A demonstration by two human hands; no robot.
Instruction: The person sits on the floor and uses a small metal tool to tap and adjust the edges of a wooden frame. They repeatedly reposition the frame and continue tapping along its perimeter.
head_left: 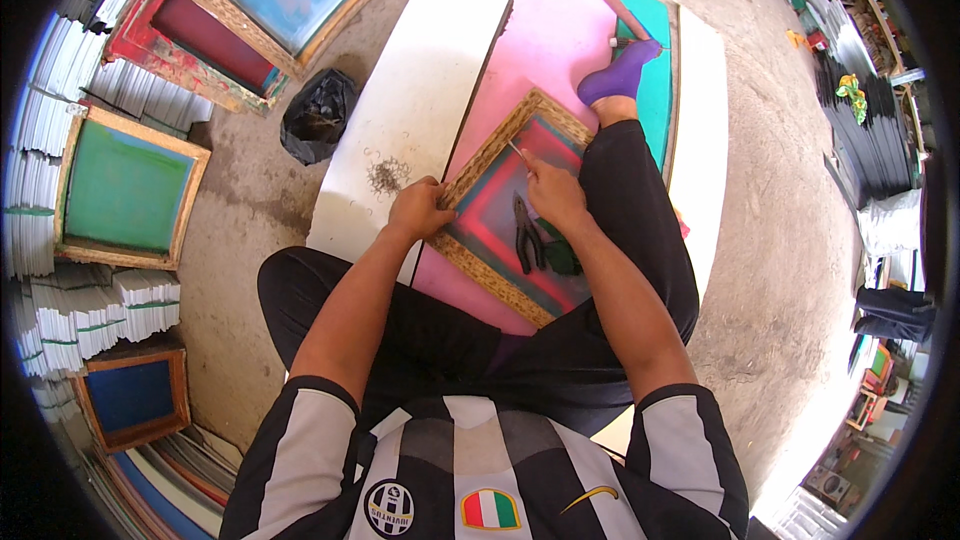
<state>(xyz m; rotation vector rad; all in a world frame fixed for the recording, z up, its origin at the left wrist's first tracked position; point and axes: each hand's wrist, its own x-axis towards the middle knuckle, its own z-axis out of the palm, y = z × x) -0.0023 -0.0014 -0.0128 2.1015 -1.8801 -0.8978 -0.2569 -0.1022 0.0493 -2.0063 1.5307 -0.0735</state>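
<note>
A wooden-framed printing screen [490,155] with red and grey mesh lies tilted between my legs. My left hand [418,210] is closed over its left edge, thumb on the wood. Over the mesh, my right hand [555,192] grips a slim tool [515,148] with a thin pale shaft; its tip is near the upper left bar of the frame, and I cannot tell whether they touch. Dark pliers [527,237] rest on the mesh below the right hand. Beside them is a dark green item [560,250], partly hidden by my right forearm.
Under the screen are pink [545,15], white [425,60] and teal [645,10] boards. Small dark bits [388,176] are heaped on the white one. A hammer [622,12] lies by my purple-socked foot [617,78]. Left stand a black bag [318,115] and more framed screens [130,185].
</note>
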